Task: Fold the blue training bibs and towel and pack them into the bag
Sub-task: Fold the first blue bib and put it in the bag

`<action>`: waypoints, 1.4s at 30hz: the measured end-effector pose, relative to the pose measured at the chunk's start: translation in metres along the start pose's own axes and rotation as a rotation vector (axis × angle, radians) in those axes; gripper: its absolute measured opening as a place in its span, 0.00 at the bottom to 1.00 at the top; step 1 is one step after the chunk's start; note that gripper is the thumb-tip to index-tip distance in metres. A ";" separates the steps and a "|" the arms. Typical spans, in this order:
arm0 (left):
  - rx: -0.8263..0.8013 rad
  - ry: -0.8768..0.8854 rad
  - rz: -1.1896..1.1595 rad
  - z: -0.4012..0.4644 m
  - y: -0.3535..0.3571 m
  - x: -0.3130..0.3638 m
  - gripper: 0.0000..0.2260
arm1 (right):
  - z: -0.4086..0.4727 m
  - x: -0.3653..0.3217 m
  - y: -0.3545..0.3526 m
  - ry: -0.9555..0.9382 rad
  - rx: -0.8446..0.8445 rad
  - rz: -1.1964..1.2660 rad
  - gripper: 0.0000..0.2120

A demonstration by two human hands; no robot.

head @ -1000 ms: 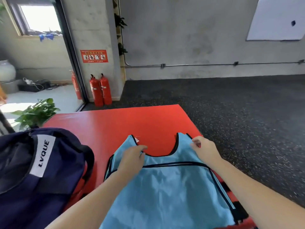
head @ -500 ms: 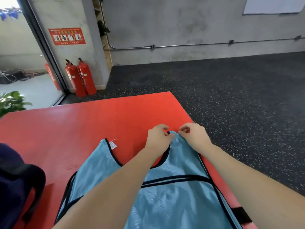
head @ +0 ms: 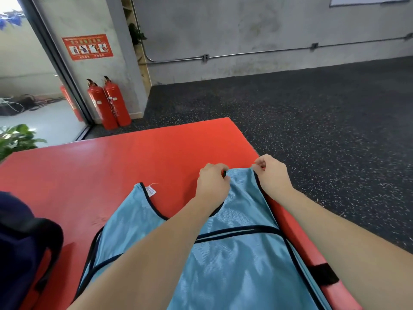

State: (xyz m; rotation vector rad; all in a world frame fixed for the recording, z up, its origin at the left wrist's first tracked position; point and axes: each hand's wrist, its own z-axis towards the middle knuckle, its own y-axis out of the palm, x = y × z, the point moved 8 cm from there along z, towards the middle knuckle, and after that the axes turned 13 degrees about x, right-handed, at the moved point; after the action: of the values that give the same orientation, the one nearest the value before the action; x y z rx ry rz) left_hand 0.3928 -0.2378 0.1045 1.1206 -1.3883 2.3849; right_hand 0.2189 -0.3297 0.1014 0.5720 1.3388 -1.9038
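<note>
A light blue training bib (head: 223, 260) with black trim lies flat on the red mat (head: 138, 166), its shoulder straps pointing away from me. My left hand (head: 212, 184) pinches the inner corner of the right shoulder strap. My right hand (head: 271, 173) pinches the outer corner of the same strap, near the mat's right edge. The left strap with its white label (head: 150, 190) lies free on the mat. The dark navy bag (head: 20, 249) sits at the lower left, partly cut off by the frame. No towel is in view.
Speckled black rubber floor (head: 324, 135) spreads right of and beyond the mat. Two red fire extinguishers (head: 109, 106) stand against the concrete pillar at the back left. A green plant (head: 15, 139) is at the far left by a glass door.
My left hand crossed from the left strap to the right strap, joining my right hand there. My view turned right, pushing the bag toward the left edge.
</note>
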 end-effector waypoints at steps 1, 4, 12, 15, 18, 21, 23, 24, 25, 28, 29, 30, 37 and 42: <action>-0.010 0.001 0.006 -0.004 -0.003 -0.001 0.12 | -0.004 -0.005 0.000 -0.016 -0.006 -0.005 0.09; 0.005 0.029 0.027 -0.015 -0.027 -0.003 0.13 | -0.019 -0.029 0.003 -0.114 -0.037 -0.048 0.12; 0.212 -0.044 0.027 -0.059 -0.157 -0.076 0.14 | -0.095 -0.139 0.054 -0.269 -0.277 0.036 0.10; 0.273 -0.143 0.089 -0.078 -0.203 -0.125 0.15 | -0.129 -0.175 0.082 -0.291 -0.384 0.035 0.10; 0.312 -0.240 0.082 -0.092 -0.232 -0.166 0.15 | -0.150 -0.201 0.105 -0.284 -0.440 0.069 0.10; 0.300 -0.275 0.078 -0.097 -0.239 -0.183 0.14 | -0.158 -0.216 0.123 -0.261 -0.462 0.074 0.15; 0.290 -0.294 0.055 -0.097 -0.238 -0.188 0.14 | -0.158 -0.222 0.133 -0.229 -0.456 0.076 0.17; 0.287 -0.302 0.045 -0.096 -0.237 -0.188 0.14 | -0.157 -0.225 0.137 -0.208 -0.449 0.082 0.18; 0.285 -0.297 0.048 -0.095 -0.236 -0.188 0.14 | -0.155 -0.227 0.141 -0.188 -0.442 0.085 0.20; 0.279 -0.308 0.076 -0.091 -0.236 -0.191 0.14 | -0.149 -0.231 0.153 -0.136 -0.433 0.078 0.24; 0.273 -0.332 0.078 -0.090 -0.236 -0.192 0.14 | -0.148 -0.231 0.156 -0.119 -0.434 0.077 0.23; 0.263 -0.350 0.083 -0.090 -0.236 -0.195 0.15 | -0.147 -0.231 0.159 -0.104 -0.434 0.079 0.23; 0.194 -0.426 0.011 -0.086 -0.230 -0.193 0.19 | -0.140 -0.243 0.148 -0.090 -0.353 0.295 0.09; 0.181 -0.459 -0.050 -0.087 -0.227 -0.178 0.17 | -0.144 -0.252 0.130 -0.088 -0.401 0.483 0.06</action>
State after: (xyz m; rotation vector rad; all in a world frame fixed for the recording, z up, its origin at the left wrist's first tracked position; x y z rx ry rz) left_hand 0.5814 -0.0030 0.1140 1.8183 -1.2513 2.3484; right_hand 0.4721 -0.1436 0.1489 0.5381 1.3320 -1.2194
